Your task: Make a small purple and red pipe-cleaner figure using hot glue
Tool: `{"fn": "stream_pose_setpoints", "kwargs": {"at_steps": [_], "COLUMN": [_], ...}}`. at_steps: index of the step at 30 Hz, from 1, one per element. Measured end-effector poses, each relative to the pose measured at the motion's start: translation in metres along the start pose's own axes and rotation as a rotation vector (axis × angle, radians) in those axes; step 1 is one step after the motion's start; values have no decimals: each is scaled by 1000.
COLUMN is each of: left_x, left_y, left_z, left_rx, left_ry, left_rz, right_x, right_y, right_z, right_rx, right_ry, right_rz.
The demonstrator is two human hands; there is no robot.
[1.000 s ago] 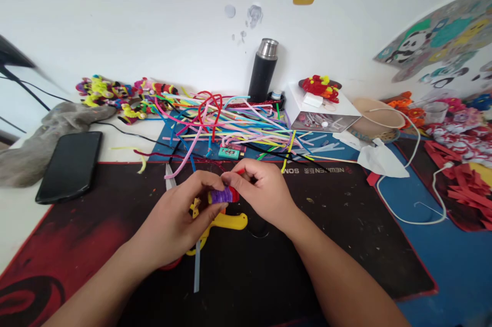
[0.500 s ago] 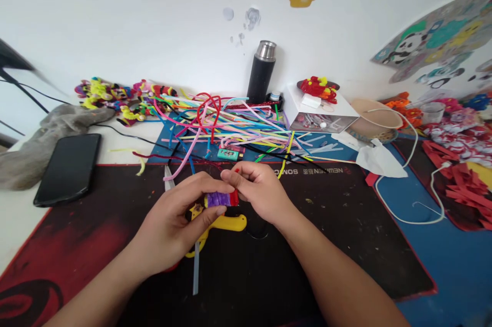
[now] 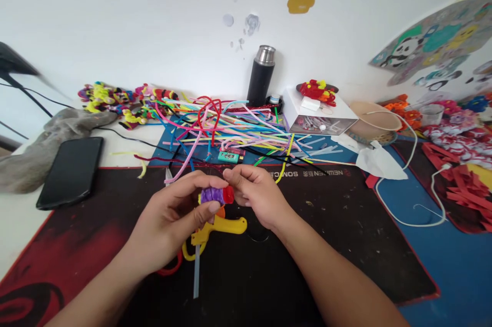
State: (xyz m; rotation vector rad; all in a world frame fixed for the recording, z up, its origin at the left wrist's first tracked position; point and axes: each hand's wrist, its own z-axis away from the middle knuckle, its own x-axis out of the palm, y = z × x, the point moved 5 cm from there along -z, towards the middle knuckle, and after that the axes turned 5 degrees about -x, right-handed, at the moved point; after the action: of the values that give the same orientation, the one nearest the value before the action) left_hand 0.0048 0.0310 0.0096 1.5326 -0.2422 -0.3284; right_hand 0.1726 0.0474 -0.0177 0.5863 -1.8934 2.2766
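Observation:
My left hand (image 3: 165, 219) grips a small purple pipe-cleaner figure piece (image 3: 213, 195), coiled into a short cylinder with a red end and a little yellow at its other end. It lies sideways between thumb and fingers, the red end turned to the right. Close to that red end, my right hand (image 3: 257, 193) has its thumb and forefinger pinched together; whatever is between them is hidden. Beneath the hands a yellow glue gun (image 3: 226, 224) lies on the black mat, a clear glue stick (image 3: 197, 273) protruding from it. A red scissors handle loop (image 3: 171, 267) shows partly behind my left wrist.
Loose pipe cleaners (image 3: 230, 127) in many colours are heaped at the back. Behind them stands a black flask (image 3: 261, 78), beside a white box (image 3: 319, 111). A phone (image 3: 71, 170) lies left; a white cable (image 3: 415, 222) and red strips (image 3: 469, 196) lie right.
The purple piece has tilted so its red end faces me more, and it has shifted slightly left. My right fingers have drawn a little away from the red end.

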Motion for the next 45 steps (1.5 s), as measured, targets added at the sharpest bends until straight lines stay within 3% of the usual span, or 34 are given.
{"fn": "stream_pose_setpoints", "kwargs": {"at_steps": [7,12,16,24,37,45], "left_x": [-5,-9,-10,-7,1,5], "left_y": [-8,-8,-10,-10,-17,-15], "left_z": [-3,-7,-11,-14,-16,-16], "left_rx": [-193,-254,-254,-280,-383,-339], "left_ry": [68,127,147,137,102,97], "left_rz": [364,534,554,512,614,621], "right_x": [3,-10,-19,-6,3,8], "right_y": [2,-7,-11,-2,6,9], "right_z": [0,-4,-1,5,1,0], "right_rx": [22,-133,-227,-226,-106,-61], "right_ry": [-1,84,150,46,-25,-27], "right_rz": [-16,119,156,277,47,-33]}}
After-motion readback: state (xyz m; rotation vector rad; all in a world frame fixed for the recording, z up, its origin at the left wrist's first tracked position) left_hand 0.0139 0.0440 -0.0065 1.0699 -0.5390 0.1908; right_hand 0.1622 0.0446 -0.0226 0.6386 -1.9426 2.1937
